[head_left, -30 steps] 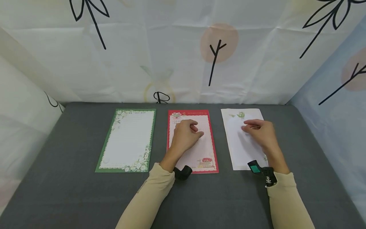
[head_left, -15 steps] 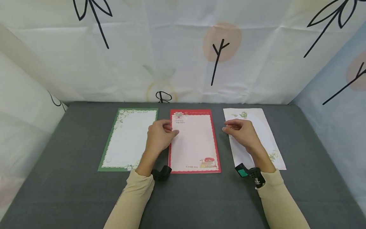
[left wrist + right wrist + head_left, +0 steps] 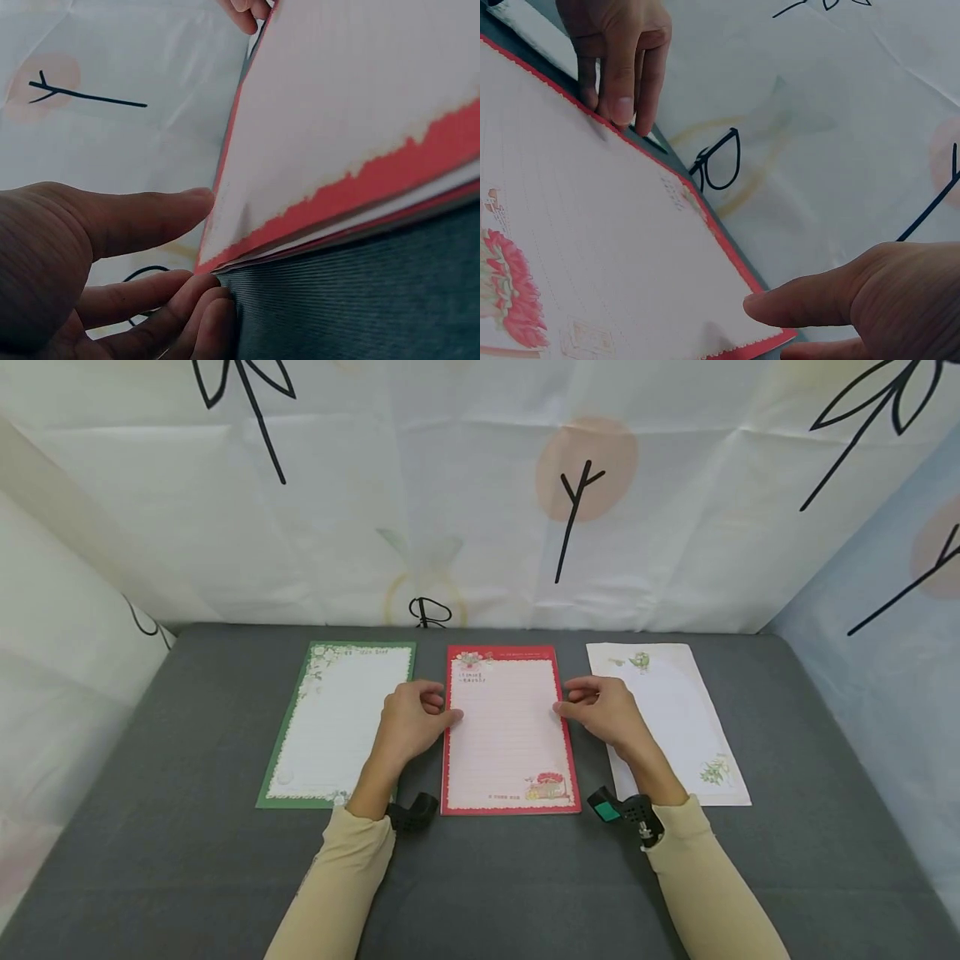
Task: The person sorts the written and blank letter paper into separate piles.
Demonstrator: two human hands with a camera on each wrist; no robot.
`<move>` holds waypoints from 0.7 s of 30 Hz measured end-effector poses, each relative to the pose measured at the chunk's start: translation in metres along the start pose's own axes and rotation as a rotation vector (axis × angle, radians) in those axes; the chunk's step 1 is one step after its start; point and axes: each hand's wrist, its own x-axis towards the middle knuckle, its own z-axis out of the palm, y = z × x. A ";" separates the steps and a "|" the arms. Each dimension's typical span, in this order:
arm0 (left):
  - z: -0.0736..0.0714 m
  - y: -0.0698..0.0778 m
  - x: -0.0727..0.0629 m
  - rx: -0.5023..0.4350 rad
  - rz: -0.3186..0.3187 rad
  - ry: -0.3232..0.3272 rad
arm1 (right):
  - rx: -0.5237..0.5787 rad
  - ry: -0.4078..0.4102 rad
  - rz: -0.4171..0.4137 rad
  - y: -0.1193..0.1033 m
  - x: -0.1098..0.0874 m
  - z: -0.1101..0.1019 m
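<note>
A red-bordered stack of letter paper [image 3: 504, 747] lies flat, with a flower print at its top left and lined rows. At its left edge, my left hand [image 3: 408, 722] has the thumb over the border and the other fingers bent low beside the side. Opposite, my right hand [image 3: 606, 714] reaches the right edge, thumb tip over the red margin. In the left wrist view the stack [image 3: 367, 97] shows layered sheets, with thumb and fingers apart around its edge. The right wrist view shows a gap between the right thumb [image 3: 810, 300] and the finger below.
Left of the stack lies a green-bordered letter sheet [image 3: 322, 727], partly covered by the left hand. A white sheet with leaf prints [image 3: 675, 718] lies to the right, partly under the right forearm. Dark grey cloth [image 3: 187, 868] covers the table; a patterned curtain [image 3: 322, 543] stands behind.
My left hand has moved left from over the red-bordered stack to its left edge. My right hand has moved left from the white sheet to the stack's right edge.
</note>
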 end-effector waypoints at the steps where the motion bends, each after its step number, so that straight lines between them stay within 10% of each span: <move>1: 0.001 -0.001 0.000 -0.001 -0.003 -0.008 | -0.001 -0.009 0.007 0.000 0.000 0.000; 21: 0.005 -0.004 0.001 -0.005 -0.032 -0.074 | -0.080 -0.017 0.004 0.006 0.003 0.008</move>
